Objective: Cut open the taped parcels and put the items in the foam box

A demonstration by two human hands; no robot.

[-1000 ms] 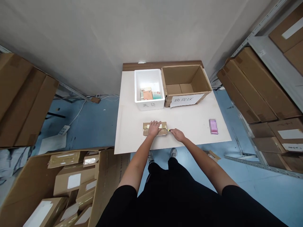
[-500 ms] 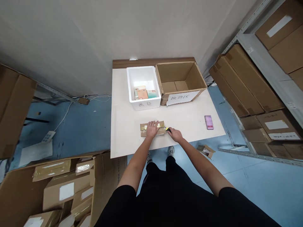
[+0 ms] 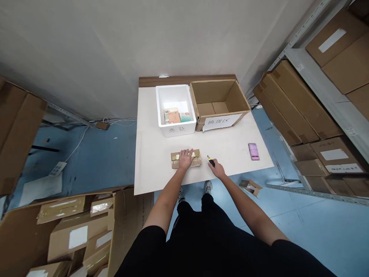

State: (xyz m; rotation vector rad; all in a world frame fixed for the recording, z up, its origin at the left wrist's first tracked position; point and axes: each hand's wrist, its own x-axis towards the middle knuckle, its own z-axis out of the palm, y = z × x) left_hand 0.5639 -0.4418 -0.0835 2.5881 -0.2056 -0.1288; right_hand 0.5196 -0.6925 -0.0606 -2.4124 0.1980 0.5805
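A small taped cardboard box (image 3: 175, 163) lies on the white table near its front edge. My left hand (image 3: 186, 158) rests flat on top of the box, fingers spread across the tape. To the right of the box, and apart from it, my right hand (image 3: 216, 169) is closed around a black and yellow utility knife (image 3: 211, 162). The knife's tip points up and left, towards the containers. Part of the box's top is hidden under my left hand.
Behind the box stand a white foam bin (image 3: 178, 130) with several small packages and an open cardboard carton (image 3: 198, 122) with a handwritten label. A pink, pixelated item (image 3: 254, 151) lies at the right. A large carton of parcels (image 3: 121, 215) is at lower left; shelves (image 3: 305, 73) stand right.
My right hand has drawn the knife away from the box's right end, moving a little to the right. My left hand stays on the box. The view has shifted slightly.
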